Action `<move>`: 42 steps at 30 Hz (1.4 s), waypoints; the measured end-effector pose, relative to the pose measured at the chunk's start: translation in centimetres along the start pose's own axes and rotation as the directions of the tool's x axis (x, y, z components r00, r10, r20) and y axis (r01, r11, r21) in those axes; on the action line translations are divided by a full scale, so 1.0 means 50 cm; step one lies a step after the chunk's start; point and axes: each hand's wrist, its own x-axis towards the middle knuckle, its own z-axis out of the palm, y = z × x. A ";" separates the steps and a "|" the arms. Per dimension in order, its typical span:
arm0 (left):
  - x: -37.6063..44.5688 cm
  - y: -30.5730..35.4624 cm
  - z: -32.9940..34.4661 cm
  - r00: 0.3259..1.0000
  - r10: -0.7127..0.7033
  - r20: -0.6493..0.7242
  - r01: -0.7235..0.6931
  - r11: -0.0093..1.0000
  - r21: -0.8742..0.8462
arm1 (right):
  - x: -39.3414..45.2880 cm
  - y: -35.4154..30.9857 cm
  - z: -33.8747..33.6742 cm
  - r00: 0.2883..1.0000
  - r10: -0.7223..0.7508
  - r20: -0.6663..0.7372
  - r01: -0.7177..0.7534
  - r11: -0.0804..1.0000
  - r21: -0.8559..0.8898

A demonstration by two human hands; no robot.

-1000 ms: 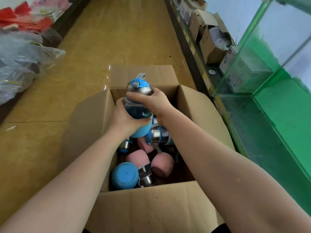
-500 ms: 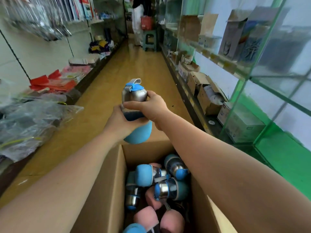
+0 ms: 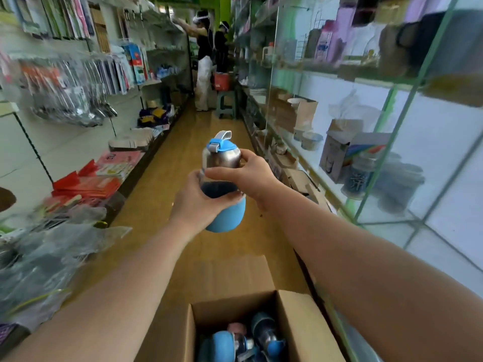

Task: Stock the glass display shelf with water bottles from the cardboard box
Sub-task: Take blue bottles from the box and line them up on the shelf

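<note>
Your left hand (image 3: 196, 205) and right hand (image 3: 251, 176) are both gripping the blue bottle (image 3: 223, 184) upright. It is hanging above the box (image 3: 295, 325), beside the glass shelf (image 3: 386, 158).

A brown shop floor (image 3: 209, 142) is seen, and an open cardboard box (image 3: 295, 325) is placed on it. On the glass display shelf (image 3: 392, 202) at the right, boxes (image 3: 337, 155) and a dark jar (image 3: 356, 178) are kept.
</note>
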 end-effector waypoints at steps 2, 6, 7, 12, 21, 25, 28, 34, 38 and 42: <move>0.018 0.102 -0.035 1.000 0.024 0.019 -0.024 1.000 0.012 | 0.005 -0.102 -0.037 1.000 -0.006 -0.006 0.006 1.000 -0.012; 0.050 0.317 -0.110 0.997 0.059 0.057 -0.060 0.998 0.003 | 0.002 -0.306 -0.108 0.999 -0.022 -0.042 0.021 1.000 -0.022; 0.056 0.368 -0.128 0.996 0.061 0.061 -0.061 0.998 -0.002 | -0.001 -0.357 -0.125 0.998 -0.030 -0.054 0.028 0.999 -0.021; 0.080 0.583 -0.197 0.989 0.113 0.095 -0.117 0.993 0.035 | -0.027 -0.567 -0.203 0.992 -0.050 -0.113 0.047 0.998 -0.030; 0.089 0.816 -0.261 0.956 0.211 0.204 -0.231 0.969 0.082 | -0.079 -0.775 -0.285 0.973 -0.074 -0.217 0.070 0.997 -0.025; 0.082 0.890 -0.260 0.919 0.265 0.294 -0.294 0.954 0.058 | -0.124 -0.826 -0.333 0.963 -0.072 -0.260 0.054 0.995 -0.079; 0.075 0.933 -0.241 0.892 0.304 0.334 -0.327 0.945 0.014 | -0.157 -0.856 -0.368 0.941 -0.097 -0.324 0.055 0.989 -0.136; 0.037 1.023 -0.179 0.813 0.403 0.421 -0.402 0.911 -0.097 | -0.240 -0.896 -0.447 0.866 -0.124 -0.485 0.017 0.976 -0.219; 0.016 1.085 -0.116 0.742 0.478 0.470 -0.468 0.871 -0.148 | -0.304 -0.916 -0.514 0.802 -0.119 -0.586 -0.042 0.966 -0.254; -0.015 1.143 -0.042 0.693 0.511 0.508 -0.488 0.852 -0.192 | -0.363 -0.924 -0.577 0.720 -0.135 -0.680 -0.093 0.953 -0.288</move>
